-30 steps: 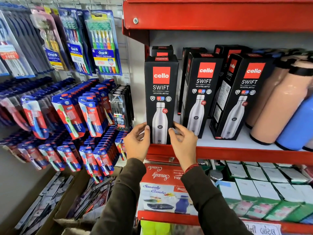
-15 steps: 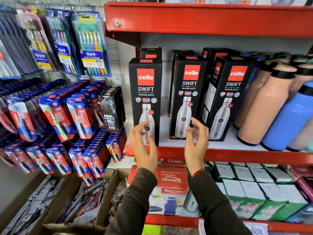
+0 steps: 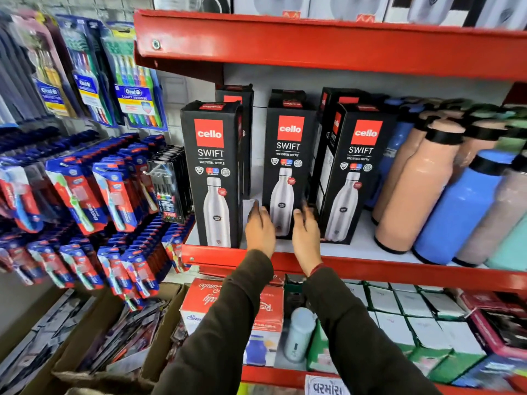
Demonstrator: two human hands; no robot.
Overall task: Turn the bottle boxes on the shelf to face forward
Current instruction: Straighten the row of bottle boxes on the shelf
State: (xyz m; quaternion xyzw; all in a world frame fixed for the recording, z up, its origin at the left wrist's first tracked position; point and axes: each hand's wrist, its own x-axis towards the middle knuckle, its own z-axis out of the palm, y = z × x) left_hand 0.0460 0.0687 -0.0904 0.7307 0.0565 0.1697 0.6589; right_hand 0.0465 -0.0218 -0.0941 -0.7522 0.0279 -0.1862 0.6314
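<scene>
Both hands, the left hand (image 3: 261,229) and right hand (image 3: 305,232), reach with fingers spread, gripping nothing, toward the upright middle bottle box (image 3: 286,166) on the shelf (image 3: 370,253) at twelve o'clock, flanking its base equally.

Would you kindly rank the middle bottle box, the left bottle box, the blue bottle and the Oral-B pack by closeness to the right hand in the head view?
1. Middle bottle box, directly at the right hand.
2. Left bottle box, to its left.
3. Blue bottle, off to the right.
4. Oral-B pack, hanging upper left.
</scene>
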